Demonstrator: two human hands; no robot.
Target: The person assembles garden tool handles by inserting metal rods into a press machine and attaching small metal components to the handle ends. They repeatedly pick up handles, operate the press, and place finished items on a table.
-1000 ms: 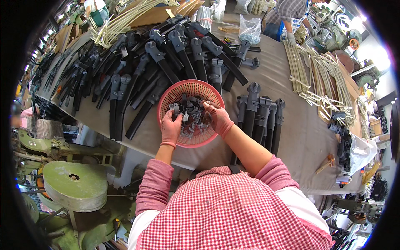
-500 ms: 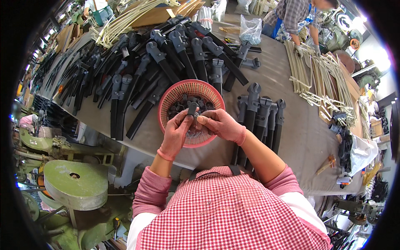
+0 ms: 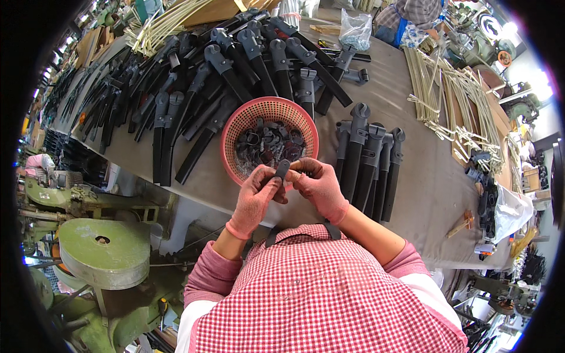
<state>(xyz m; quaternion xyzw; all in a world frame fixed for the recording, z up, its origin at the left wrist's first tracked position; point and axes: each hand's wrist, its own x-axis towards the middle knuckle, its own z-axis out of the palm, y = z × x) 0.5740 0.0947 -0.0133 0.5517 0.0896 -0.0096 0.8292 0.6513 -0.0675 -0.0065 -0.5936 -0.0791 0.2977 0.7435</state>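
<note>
My left hand, in a thin pink glove, pinches a small dark grey lever-like part with a rounded end. Close against it is my right hand, also gloved, its fingers closed and their tips by the part. What the right fingers grip is too small to make out. Both hands are over the near rim of a round red plastic basket. Inside the basket lie dark small metal parts and thin springs, loosely mixed.
Black tubes with grey clamp heads are piled behind and left of the basket. More such tubes stand grouped to the right. Bent pale rods lie far right, near another person. A green machine stands lower left.
Both hands have drawn back from over the basket's middle toward me, bringing the dark part along. More of the basket's contents shows. The person at the far right has shifted, hands now out of sight.
</note>
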